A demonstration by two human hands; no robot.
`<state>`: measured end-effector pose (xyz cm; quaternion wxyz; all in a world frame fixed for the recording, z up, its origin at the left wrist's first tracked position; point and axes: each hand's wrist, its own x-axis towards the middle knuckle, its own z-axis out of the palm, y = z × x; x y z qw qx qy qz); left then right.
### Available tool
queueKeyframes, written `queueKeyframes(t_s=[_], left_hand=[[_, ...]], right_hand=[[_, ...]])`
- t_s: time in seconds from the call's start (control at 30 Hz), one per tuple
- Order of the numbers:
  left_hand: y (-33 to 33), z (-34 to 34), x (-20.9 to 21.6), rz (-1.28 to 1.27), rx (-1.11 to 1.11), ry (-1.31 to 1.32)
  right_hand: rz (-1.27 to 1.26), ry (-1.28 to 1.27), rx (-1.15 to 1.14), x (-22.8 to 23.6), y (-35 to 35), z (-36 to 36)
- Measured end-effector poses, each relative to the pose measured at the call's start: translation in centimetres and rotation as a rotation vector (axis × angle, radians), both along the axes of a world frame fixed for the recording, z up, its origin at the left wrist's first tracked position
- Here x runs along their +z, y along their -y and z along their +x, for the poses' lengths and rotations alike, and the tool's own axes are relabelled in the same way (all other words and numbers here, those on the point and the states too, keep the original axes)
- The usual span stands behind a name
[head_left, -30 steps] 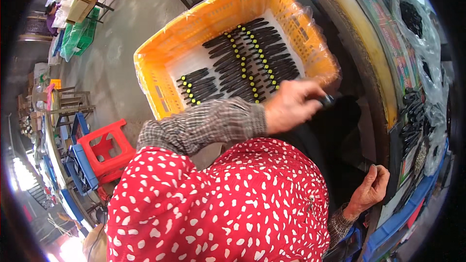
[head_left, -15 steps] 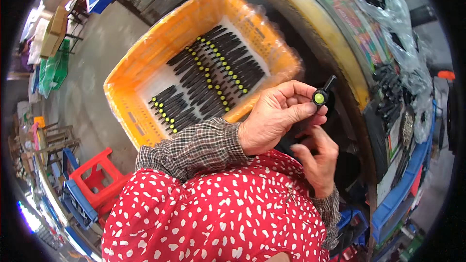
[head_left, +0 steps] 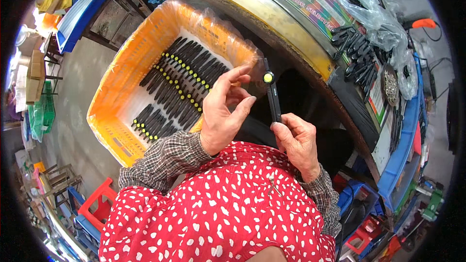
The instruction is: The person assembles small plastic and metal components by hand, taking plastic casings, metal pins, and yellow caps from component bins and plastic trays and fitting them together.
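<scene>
My right hand [head_left: 298, 143] pinches the lower end of a slim black tool [head_left: 274, 98] with a round yellow-green disc near its top. The tool stands upright, with a narrow tip above the disc; its exact kind is unclear. To its left, my left hand [head_left: 225, 106] is open, thumb and fingers apart, not touching the tool. Beyond and left of that hand sits an orange perforated crate [head_left: 114, 111] lined with clear plastic. Rows of similar black tools [head_left: 174, 85] with yellow-green discs lie in it on a white base.
A workbench [head_left: 272, 17] curves along the right, bearing a pile of black parts [head_left: 359, 53], clear plastic bags [head_left: 383, 19] and a dish of small metal pieces [head_left: 390, 85]. A red stool [head_left: 98, 204] stands at the lower left. Below the bench on the right is a blue bin [head_left: 357, 196].
The black tool has passed from my left hand to my right, and its long body now shows. My left hand has let go and moved left. The view has shifted.
</scene>
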<state>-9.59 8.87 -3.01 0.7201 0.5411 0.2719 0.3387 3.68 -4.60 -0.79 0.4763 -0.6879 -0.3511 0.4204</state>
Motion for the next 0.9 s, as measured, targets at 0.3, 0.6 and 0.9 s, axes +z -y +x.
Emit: queueKeyframes(t_s=[0.3,0.6,0.9], left_hand=[[0.2,-0.6,-0.5,0.237,-0.042,-0.171],[0.5,0.2,-1.1,-0.438,-0.327,0.068],[0.6,1.0,-0.4,-0.331,-0.404,0.008]], right_hand=[[-0.051,-0.021,0.059,-0.2,0.1,0.0],[-0.014,-0.019,0.096,-0.5,-0.2,-0.2],[-0.009,0.033,-0.005,-0.3,-0.1,0.1]])
